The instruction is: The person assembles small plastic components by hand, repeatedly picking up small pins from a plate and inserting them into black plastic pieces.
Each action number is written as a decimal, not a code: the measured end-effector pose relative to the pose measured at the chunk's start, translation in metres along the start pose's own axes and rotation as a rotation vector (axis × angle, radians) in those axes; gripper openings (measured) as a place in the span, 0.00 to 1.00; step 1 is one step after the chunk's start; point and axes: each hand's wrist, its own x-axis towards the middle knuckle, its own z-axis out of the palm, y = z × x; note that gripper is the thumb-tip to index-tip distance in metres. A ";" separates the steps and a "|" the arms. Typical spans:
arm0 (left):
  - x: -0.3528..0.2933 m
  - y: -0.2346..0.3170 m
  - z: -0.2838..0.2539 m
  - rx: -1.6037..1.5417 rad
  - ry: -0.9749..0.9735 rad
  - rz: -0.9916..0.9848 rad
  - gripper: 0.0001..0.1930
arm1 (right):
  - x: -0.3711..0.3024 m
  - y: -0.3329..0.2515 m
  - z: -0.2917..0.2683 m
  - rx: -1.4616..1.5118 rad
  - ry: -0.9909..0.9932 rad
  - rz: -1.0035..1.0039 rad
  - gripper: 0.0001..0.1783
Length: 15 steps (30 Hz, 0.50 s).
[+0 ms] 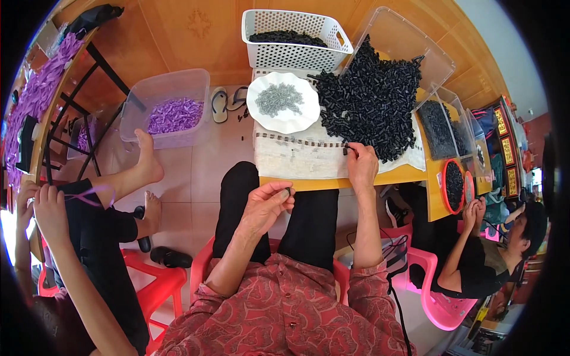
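Observation:
Over my lap, just off the table's front edge, my left hand (267,204) is closed, its thumb and fingers pinching a small black piece (289,191). At the edge of a white cloth (297,163), my right hand (362,166) pinches a short black tube (345,151) between thumb and fingertips. Beyond my right hand lies a large heap of short black tubes (371,101), spilling from a clear plastic bin (399,26) tipped on its side. To the heap's left, a white scalloped plate (258,113) bears a pile of small clear pieces (279,98).
Behind the plate stands a white perforated basket (294,58) with black pieces inside. A clear tub (199,95) of purple strips sits on the floor, left. At right, a co-worker (493,261) works beside a red-rimmed tray (445,181). Another person's hands (50,207) handle purple ribbon, left.

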 end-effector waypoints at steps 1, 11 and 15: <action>-0.001 0.000 0.000 0.000 0.005 0.004 0.11 | 0.001 0.000 0.001 0.003 -0.004 -0.003 0.07; -0.002 -0.002 0.007 -0.108 -0.129 0.067 0.13 | -0.004 -0.008 -0.009 -0.005 0.090 -0.134 0.04; -0.005 -0.001 0.011 -0.137 -0.215 0.135 0.13 | -0.020 -0.032 -0.020 0.429 0.057 0.092 0.06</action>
